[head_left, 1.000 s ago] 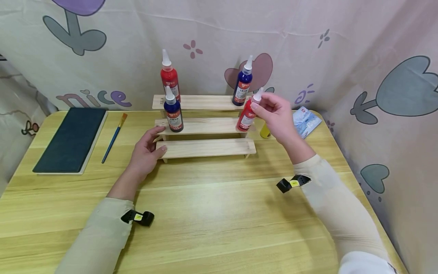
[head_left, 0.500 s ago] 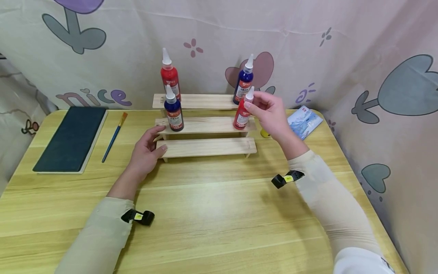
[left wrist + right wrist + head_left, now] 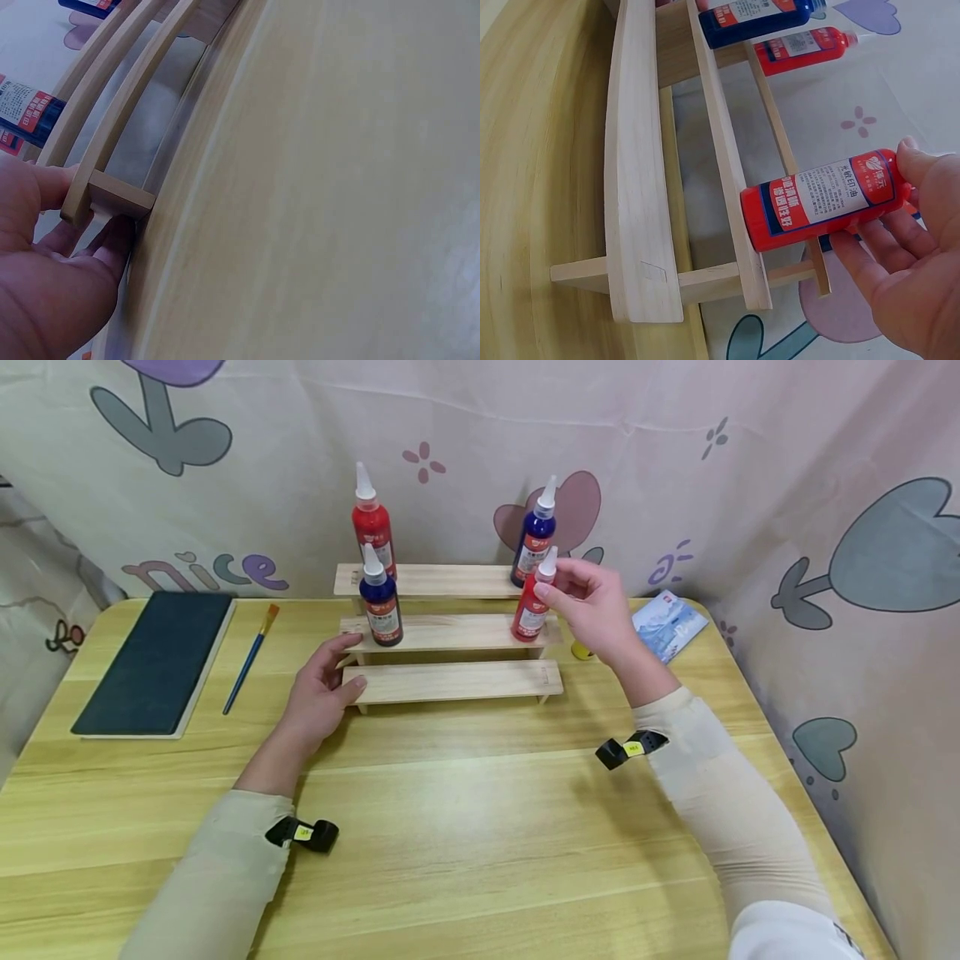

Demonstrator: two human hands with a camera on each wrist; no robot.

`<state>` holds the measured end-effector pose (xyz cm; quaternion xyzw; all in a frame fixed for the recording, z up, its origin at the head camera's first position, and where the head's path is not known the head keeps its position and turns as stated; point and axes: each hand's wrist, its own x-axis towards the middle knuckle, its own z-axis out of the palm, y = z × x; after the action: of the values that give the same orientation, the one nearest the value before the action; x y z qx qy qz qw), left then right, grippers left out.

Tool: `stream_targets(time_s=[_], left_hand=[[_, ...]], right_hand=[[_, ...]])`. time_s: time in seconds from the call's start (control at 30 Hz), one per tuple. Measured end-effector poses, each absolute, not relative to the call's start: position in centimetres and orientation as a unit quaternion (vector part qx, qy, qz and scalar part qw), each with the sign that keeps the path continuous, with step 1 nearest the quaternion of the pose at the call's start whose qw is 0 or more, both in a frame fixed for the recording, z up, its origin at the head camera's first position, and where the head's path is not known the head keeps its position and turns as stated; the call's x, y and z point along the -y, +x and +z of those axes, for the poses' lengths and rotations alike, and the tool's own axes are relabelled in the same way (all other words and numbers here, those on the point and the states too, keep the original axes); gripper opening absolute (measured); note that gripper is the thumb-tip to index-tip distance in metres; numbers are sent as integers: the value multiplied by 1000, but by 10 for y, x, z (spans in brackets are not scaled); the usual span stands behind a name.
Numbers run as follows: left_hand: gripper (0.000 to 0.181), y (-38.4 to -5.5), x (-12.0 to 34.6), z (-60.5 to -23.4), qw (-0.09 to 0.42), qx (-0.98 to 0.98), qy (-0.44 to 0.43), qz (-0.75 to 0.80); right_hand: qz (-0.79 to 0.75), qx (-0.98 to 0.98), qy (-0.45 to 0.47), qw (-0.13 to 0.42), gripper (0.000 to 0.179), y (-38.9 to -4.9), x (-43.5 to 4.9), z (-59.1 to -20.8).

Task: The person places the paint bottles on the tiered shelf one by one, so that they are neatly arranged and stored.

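A three-tier wooden rack (image 3: 452,682) stands on the table against the curtain. My left hand (image 3: 318,693) grips its left end, thumb on the bottom step and fingers curled around the end, as the left wrist view shows. My right hand (image 3: 592,603) pinches a red ink bottle (image 3: 825,196) near its white nozzle cap; the bottle stands upright at the right end of the middle step. A blue bottle (image 3: 382,610) is at that step's left end. On the top step stand another red bottle (image 3: 372,531) at left and another blue bottle (image 3: 534,547) at right.
A dark notebook (image 3: 157,664) and a paintbrush (image 3: 252,658) lie on the table (image 3: 465,827) at left. Behind my right hand are a small yellow object (image 3: 581,651), mostly hidden, and a blue-and-white packet (image 3: 670,625). A patterned curtain (image 3: 300,460) borders the table behind and at right.
My right hand has moved slightly left with the red bottle, which has gone from tilted to upright on the middle step. My left hand has stayed on the rack.
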<state>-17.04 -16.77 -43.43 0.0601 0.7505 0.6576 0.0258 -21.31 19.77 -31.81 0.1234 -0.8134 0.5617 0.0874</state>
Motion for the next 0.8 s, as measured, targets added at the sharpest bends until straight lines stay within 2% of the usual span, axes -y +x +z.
stream_targets(time_s=[0.53, 0.8], left_hand=[[61, -169, 167, -432, 23, -748, 61, 660], [62, -170, 167, -434, 25, -747, 61, 662]], right_hand=[[576, 798, 133, 119, 34, -199, -210, -298], [581, 789, 121, 158, 33, -194, -232, -293]])
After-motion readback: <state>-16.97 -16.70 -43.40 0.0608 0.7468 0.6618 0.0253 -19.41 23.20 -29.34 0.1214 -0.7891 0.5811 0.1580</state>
